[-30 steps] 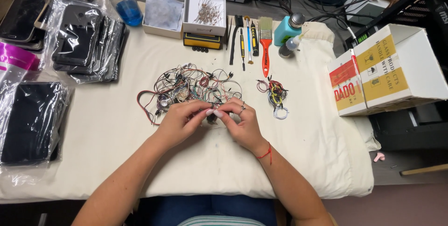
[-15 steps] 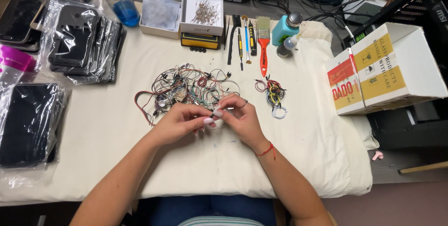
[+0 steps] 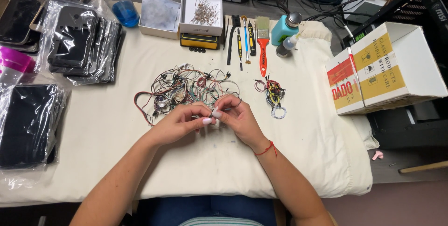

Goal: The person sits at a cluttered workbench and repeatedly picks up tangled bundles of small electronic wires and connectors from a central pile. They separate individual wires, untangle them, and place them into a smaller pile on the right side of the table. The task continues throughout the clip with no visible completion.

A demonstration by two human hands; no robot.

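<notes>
I'd judge I'm picking one wire out of the tangle of wires (image 3: 186, 88) on the white cloth (image 3: 107, 128) — the next move calls for a slow, steady pull so nothing snags. My left hand (image 3: 179, 124) and right hand (image 3: 239, 118) meet just in front of the heap, fingers curled nearly closed, pinching a small wire end (image 3: 212, 113) between the fingertips. A smaller bundle (image 3: 273, 93) lies apart, to the right.

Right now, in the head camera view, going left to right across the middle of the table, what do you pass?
Bagged black pouch → tangled pile of wires → left hand → right hand, fingertips meeting over a small piece → small wire bundle → yellow and red cardboard box.
</notes>
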